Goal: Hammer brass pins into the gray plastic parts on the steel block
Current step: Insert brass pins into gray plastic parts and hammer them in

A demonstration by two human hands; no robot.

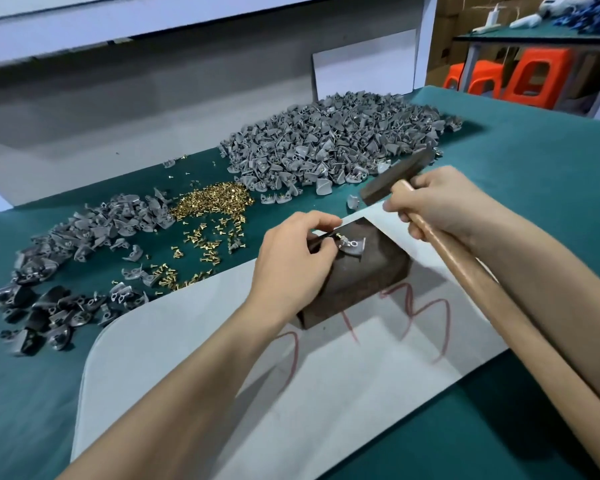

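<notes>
A dark steel block (pixel 364 275) stands on a white sheet (pixel 194 341). On the block's top lies a gray plastic part (pixel 355 247). My left hand (pixel 291 258) rests on the block's left side and pinches a brass pin (pixel 336 235) at the part's left end. My right hand (pixel 437 206) grips the wooden handle of a hammer (pixel 395 180), whose dark head hangs raised behind and to the right of the block. Loose brass pins (pixel 212 206) lie heaped on the green table to the left.
A large heap of gray parts (pixel 329 143) lies behind the block, a smaller row of gray parts (pixel 94 233) at the left. The green table (pixel 534 161) ends at a gray wall panel behind. Orange stools (pixel 537 77) stand beyond the far right edge.
</notes>
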